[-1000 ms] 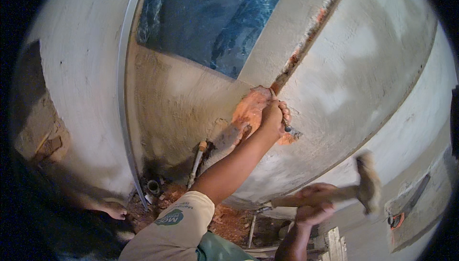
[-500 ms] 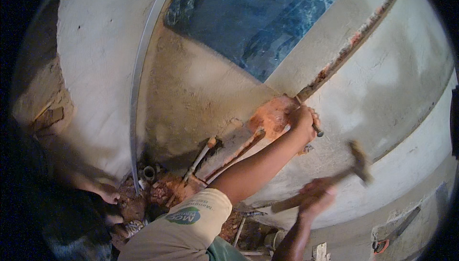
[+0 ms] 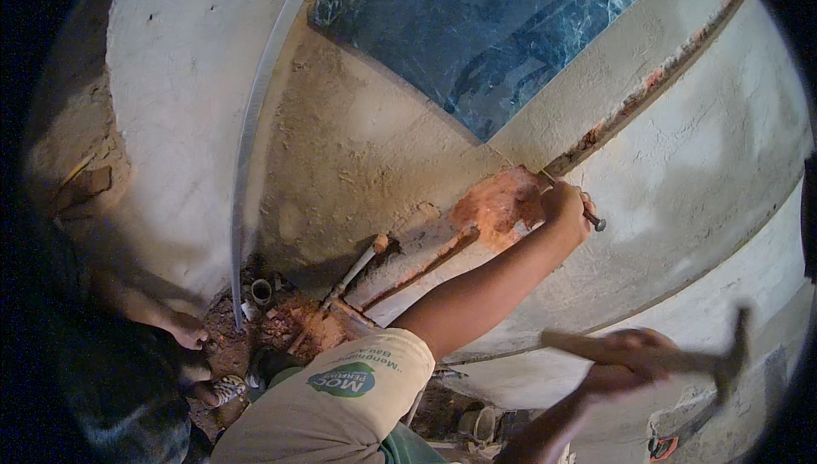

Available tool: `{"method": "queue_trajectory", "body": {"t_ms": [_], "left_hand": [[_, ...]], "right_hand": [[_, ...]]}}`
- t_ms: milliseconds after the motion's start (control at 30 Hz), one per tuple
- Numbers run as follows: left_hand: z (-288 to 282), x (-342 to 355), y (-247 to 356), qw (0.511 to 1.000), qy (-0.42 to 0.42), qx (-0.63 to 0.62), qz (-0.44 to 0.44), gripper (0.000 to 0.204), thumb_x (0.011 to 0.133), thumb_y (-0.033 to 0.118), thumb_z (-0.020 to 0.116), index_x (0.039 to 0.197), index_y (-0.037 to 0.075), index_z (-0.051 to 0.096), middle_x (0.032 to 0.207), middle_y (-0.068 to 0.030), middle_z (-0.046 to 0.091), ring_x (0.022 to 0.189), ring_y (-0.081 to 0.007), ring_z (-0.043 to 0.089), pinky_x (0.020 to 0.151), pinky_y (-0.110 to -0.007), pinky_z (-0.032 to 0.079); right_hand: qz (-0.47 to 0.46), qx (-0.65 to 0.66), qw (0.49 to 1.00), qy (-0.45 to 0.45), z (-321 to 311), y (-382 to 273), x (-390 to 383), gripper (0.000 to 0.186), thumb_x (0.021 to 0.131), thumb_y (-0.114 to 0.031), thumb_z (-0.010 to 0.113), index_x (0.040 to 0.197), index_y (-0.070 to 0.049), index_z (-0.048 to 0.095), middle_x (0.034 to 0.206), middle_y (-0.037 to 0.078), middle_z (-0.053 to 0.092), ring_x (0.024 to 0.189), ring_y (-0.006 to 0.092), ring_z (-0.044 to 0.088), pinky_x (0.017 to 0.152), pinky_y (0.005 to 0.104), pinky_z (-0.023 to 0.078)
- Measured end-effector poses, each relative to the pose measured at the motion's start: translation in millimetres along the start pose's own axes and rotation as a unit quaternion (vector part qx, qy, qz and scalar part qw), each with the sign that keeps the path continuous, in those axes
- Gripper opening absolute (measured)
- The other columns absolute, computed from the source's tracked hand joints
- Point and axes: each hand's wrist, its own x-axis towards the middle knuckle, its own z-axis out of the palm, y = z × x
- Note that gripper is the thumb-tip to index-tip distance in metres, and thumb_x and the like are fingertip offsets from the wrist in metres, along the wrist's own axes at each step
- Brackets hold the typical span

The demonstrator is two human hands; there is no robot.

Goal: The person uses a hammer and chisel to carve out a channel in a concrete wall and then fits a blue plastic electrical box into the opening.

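Observation:
My left hand (image 3: 563,206) is closed around a metal chisel (image 3: 600,224), its round struck end sticking out to the right. The chisel's tip meets the plastered wall at the upper edge of a broken red-brick hollow (image 3: 502,196), where a long groove (image 3: 625,115) begins. Lower right, my right hand (image 3: 634,355) grips the wooden handle of a hammer (image 3: 702,362). The hammer's head, smeared by motion, is out to the right, well apart from the chisel.
A dark blue marbled panel (image 3: 459,30) is set in the wall above. A metal strip (image 3: 254,115) runs down the left. Below are a pipe (image 3: 353,268) in a second groove, rubble (image 3: 298,324) and a bucket (image 3: 481,424). Another person's hand (image 3: 185,328) is at lower left.
My right hand has swung the hammer to the right, farther from the chisel. The left hand still holds the chisel by the hollow, and the whole view has shifted slightly.

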Motion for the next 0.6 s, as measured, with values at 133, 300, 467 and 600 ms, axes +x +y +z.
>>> {"method": "queue_trajectory", "body": {"t_ms": [133,300,467,600], "left_hand": [[0,4,-1,0.998,-0.003,0.041,0.045,0.033,0.087,0.026,0.036,0.057,0.013,0.034,0.045,-0.0027,0.036,0.040,-0.0148,0.037,0.039,-0.027,0.033],[4,7,4,0.992,-0.041,0.072,0.096,0.032,0.086,0.021,0.037,0.055,0.014,0.033,0.043,-0.0035,0.036,0.037,-0.0164,0.035,0.038,-0.029,0.032],[1,2,-2,0.999,0.027,-0.017,0.010,0.032,0.087,0.021,0.036,0.055,0.015,0.033,0.044,-0.0014,0.035,0.038,-0.0149,0.033,0.037,-0.028,0.031],[-22,17,11,0.997,-0.007,0.081,0.018,0.021,0.084,0.016,0.040,0.063,0.013,0.036,0.048,-0.0003,0.033,0.041,-0.0125,0.036,0.041,-0.024,0.032]], "right_hand": [[-0.057,-0.041,0.997,-0.038,34,5,-20,0.062,0.080,-0.066,0.028,0.076,-0.006,0.044,0.053,0.004,0.042,0.043,0.0151,0.043,0.037,0.0270,0.038],[0.288,-0.106,0.942,-0.135,0,32,-44,0.047,0.084,-0.053,0.035,0.078,-0.007,0.043,0.057,0.005,0.045,0.041,0.0148,0.044,0.037,0.0269,0.039],[-0.050,0.066,0.996,-0.046,1,-7,14,0.064,0.075,-0.070,0.034,0.084,-0.008,0.045,0.066,0.004,0.045,0.052,0.0151,0.046,0.046,0.0268,0.043],[0.304,-0.160,0.916,-0.209,15,58,-57,0.057,0.082,-0.063,0.032,0.077,-0.007,0.043,0.060,0.005,0.044,0.048,0.0142,0.045,0.044,0.0252,0.039]]}}
